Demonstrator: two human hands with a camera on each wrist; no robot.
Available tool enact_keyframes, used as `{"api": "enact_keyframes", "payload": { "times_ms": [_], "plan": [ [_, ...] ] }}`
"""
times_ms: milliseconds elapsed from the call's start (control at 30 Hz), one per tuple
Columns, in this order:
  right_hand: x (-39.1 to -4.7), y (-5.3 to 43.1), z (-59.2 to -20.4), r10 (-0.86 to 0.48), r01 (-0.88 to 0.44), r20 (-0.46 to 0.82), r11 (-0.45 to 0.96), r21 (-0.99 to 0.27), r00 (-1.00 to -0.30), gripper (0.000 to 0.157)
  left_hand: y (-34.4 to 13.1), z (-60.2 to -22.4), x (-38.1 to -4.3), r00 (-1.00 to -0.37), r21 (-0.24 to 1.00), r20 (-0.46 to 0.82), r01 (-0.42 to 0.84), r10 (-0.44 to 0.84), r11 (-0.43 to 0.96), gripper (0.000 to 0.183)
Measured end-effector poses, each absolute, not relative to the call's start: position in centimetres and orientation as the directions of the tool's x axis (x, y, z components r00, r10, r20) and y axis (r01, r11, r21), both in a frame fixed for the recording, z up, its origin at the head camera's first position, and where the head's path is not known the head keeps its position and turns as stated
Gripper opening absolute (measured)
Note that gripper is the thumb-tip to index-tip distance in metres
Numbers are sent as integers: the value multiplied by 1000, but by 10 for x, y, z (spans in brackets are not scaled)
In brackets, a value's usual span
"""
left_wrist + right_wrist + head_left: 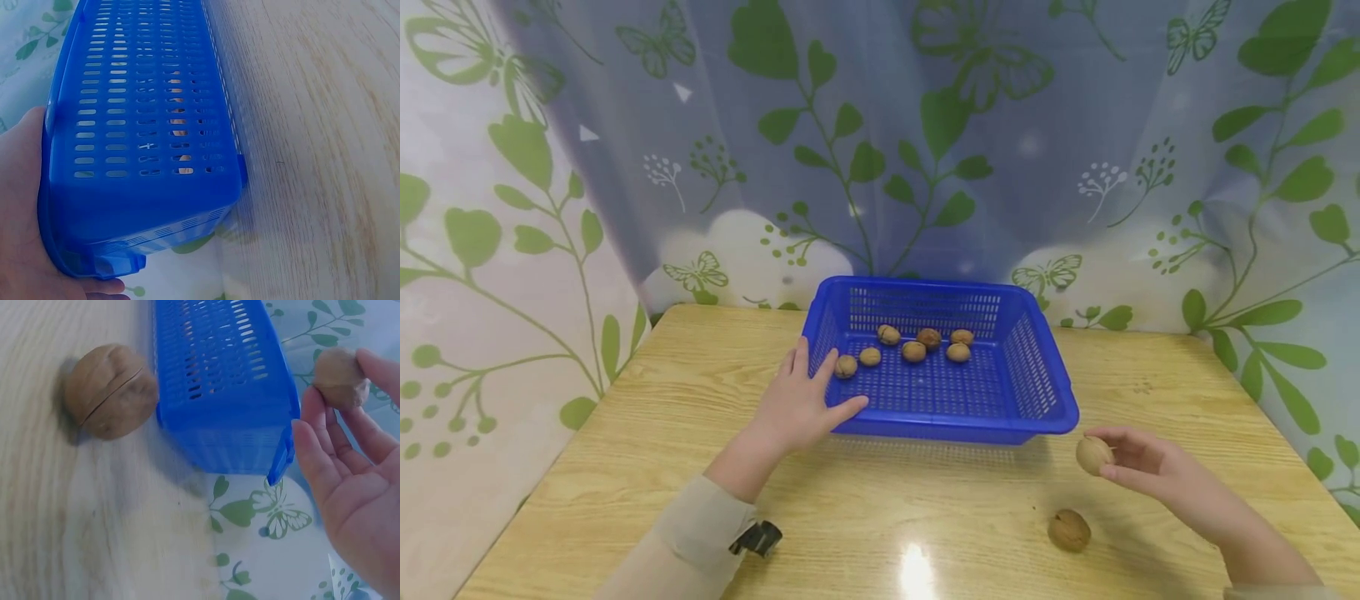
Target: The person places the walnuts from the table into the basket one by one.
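A walnut (1094,455) is pinched between the thumb and fingers of my right hand (1165,479), just off the front right corner of a blue plastic basket (925,423). The right wrist view also shows this held walnut (341,377) at the fingertips. My left hand (793,407) rests on the basket's front left corner, its fingers spread over the rim. Several walnuts (913,352) lie on the basket's floor, mostly toward the back and left. Another walnut (1069,531) sits on the table, nearer me than the right hand.
The basket stands on a light wooden table (865,517), close to its back edge. Behind and at the sides hangs a curtain (880,125) printed with leaves and butterflies. A black clip-like piece (756,538) is at my left sleeve.
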State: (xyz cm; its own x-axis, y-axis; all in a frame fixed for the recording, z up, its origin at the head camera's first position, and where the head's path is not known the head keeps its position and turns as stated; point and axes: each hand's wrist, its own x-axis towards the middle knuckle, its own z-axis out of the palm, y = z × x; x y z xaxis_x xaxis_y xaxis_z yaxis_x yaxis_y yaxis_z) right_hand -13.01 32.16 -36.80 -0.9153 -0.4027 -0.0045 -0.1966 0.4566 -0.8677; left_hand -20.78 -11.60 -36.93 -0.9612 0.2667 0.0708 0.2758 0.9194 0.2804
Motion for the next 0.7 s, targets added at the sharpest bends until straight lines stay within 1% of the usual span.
{"api": "enact_keyframes", "payload": {
  "times_ms": [100, 233, 333, 433, 567, 700],
  "plan": [
    [-133, 318, -363, -354, -179, -12, 503, -846, -935, 41, -116, -369, -207, -961, 284, 73, 276, 266, 918, 92],
    [-137, 313, -359, -336, -183, -3, 521, -833, -942, 42, -116, -369, -207, -961, 285, 71, 275, 266, 918, 91],
    [-141, 309, -356, -344, -192, 10, 502, -843, -939, 41, -116, -369, -208, -961, 282, 71, 276, 267, 919, 91],
    [-146, 306, -352, -344, -179, -5, 503, -846, -939, 43, -116, -369, -208, -962, 283, 67, 274, 266, 919, 92],
    [-156, 300, -345, -353, -179, -14, 509, -842, -936, 45, -115, -369, -208, -963, 284, 59, 269, 263, 920, 91],
    [-168, 292, -337, -373, -192, -9, 498, -845, -928, 44, -116, -368, -207, -962, 282, 64, 274, 267, 919, 91]
  ]
}}
